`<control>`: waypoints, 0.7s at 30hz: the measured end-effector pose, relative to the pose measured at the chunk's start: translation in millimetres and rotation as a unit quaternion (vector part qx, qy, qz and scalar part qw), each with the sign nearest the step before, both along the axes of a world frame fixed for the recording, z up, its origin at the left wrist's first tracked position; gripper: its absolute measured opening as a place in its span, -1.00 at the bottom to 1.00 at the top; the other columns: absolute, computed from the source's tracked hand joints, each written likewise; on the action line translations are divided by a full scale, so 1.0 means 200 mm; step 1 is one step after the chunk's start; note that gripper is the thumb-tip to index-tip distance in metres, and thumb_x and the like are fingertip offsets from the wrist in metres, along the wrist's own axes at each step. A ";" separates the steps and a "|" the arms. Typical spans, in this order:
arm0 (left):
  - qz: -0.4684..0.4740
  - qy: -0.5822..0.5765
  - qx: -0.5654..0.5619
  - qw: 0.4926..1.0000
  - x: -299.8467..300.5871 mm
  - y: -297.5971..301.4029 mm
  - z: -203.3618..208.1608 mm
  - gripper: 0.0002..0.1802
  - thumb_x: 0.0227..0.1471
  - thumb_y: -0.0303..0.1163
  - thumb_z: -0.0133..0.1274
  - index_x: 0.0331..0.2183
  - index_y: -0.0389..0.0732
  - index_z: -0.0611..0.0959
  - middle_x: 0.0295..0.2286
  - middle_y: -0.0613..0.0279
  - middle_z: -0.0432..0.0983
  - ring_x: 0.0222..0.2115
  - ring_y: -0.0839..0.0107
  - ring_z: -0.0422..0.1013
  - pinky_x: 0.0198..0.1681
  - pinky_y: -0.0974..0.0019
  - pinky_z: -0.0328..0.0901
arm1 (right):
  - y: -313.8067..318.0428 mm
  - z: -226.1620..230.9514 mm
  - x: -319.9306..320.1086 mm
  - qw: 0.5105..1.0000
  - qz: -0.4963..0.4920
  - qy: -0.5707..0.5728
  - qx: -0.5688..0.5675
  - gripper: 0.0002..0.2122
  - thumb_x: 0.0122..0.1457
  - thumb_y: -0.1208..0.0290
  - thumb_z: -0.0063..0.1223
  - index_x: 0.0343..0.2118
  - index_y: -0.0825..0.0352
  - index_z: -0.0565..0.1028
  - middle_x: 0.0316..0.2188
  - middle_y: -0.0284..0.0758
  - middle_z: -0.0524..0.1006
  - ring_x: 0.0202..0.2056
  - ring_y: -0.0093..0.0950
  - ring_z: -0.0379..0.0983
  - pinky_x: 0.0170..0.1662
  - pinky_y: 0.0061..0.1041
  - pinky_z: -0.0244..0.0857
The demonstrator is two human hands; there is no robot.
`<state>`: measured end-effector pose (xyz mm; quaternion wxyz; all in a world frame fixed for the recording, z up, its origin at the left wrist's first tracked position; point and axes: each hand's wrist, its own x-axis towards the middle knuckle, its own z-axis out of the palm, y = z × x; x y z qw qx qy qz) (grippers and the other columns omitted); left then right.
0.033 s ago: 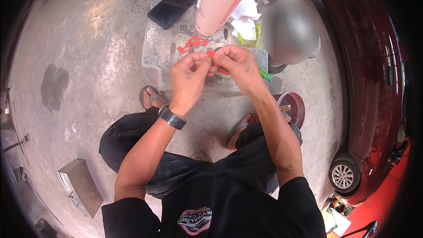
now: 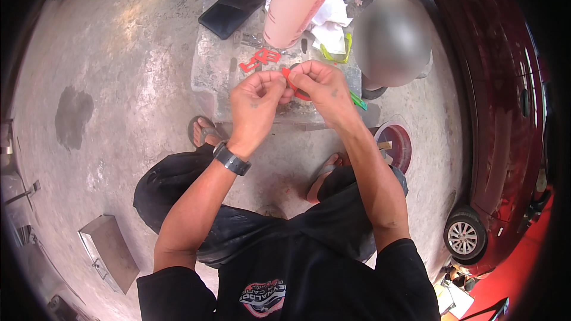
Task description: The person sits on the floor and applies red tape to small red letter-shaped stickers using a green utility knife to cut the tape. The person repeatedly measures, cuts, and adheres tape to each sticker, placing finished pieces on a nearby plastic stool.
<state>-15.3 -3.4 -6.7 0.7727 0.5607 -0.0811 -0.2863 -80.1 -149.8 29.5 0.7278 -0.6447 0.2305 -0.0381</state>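
Observation:
Both hands meet above the low, worn grey bench (image 2: 208, 71), pinching a small flat red piece (image 2: 286, 74) between them. My left hand (image 2: 256, 96), with a dark watch on its wrist, grips the piece from the left, thumb against fingertips. From the right, my right hand (image 2: 324, 90) has its thumb and finger closed on the same piece. More red and a dark curved edge show under my right fingers; what they belong to is partly hidden. Just beyond my left hand lie thin red cutouts (image 2: 267, 55). A green-handled tool (image 2: 358, 101) sticks out beside my right wrist.
A large pale pink bottle (image 2: 299, 6), a black phone (image 2: 234, 10), a white cloth (image 2: 330, 27) and a yellow-green strip (image 2: 346, 53) are on the bench. A round bin (image 2: 401, 145) stands right of my knee. A dark red car (image 2: 499, 113) is farther right; a metal box (image 2: 109, 254) sits lower left.

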 end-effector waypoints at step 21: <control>-0.058 0.027 -0.074 0.995 0.06 -0.01 -0.02 -0.83 0.27 -0.50 0.10 -0.11 -0.32 0.62 -0.32 0.18 0.65 -0.38 0.51 0.59 -0.28 0.42 0.54 | -0.04 0.00 0.01 1.000 0.005 -0.011 -0.002 -0.87 0.30 0.45 0.14 -0.22 0.42 0.56 -0.33 -0.37 0.62 -0.32 -0.65 0.53 -0.21 -0.65 0.41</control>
